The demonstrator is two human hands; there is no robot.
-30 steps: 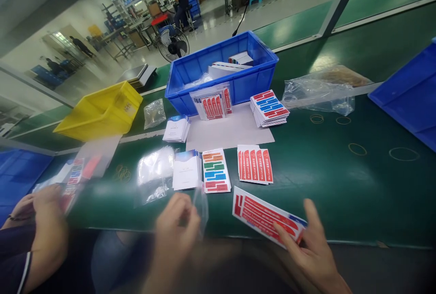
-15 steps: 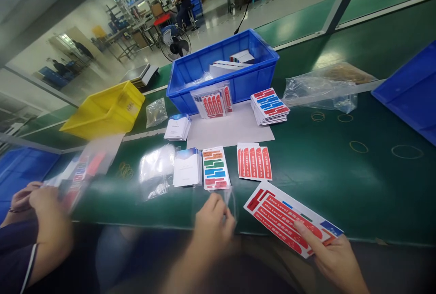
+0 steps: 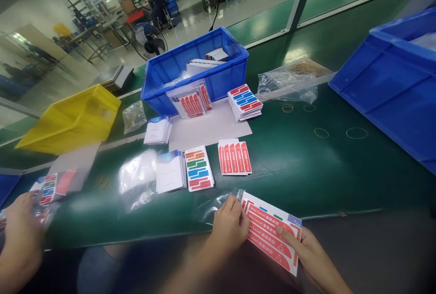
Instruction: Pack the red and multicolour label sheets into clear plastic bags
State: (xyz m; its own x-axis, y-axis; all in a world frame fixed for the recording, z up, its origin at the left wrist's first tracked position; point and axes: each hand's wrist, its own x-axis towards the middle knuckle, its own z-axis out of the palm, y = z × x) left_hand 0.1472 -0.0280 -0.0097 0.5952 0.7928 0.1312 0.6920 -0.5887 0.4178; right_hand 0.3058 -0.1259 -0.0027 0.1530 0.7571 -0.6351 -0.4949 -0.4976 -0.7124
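Pinched in my left hand (image 3: 230, 221) is a clear plastic bag (image 3: 213, 205), its opening against the left end of some sticker sheets. My right hand (image 3: 308, 248) is closed on these sticker sheets (image 3: 269, 230), thumb on top; the upper one has red "Max Level" and "Min Level" labels. Beyond my hands lie a stack of red label sheets (image 3: 235, 158), a stack of multicoloured label sheets (image 3: 199, 168) and a stack of white cards (image 3: 170, 171). Left of the cards is a pile of clear bags (image 3: 138, 176).
A blue bin (image 3: 195, 76) stands behind, filled bags (image 3: 190, 101) leaning on it. A banded stack of sheets (image 3: 244, 102) sits right of them. A yellow bin (image 3: 73, 119), a large blue bin (image 3: 391, 85) and rubber bands (image 3: 321, 133) lie about. A co-worker's hand (image 3: 23, 221) works at left.
My left hand has moved right with the bag, up to the end of the sticker sheets. The sheets in my right hand have shifted slightly left. The whole view has swung right.
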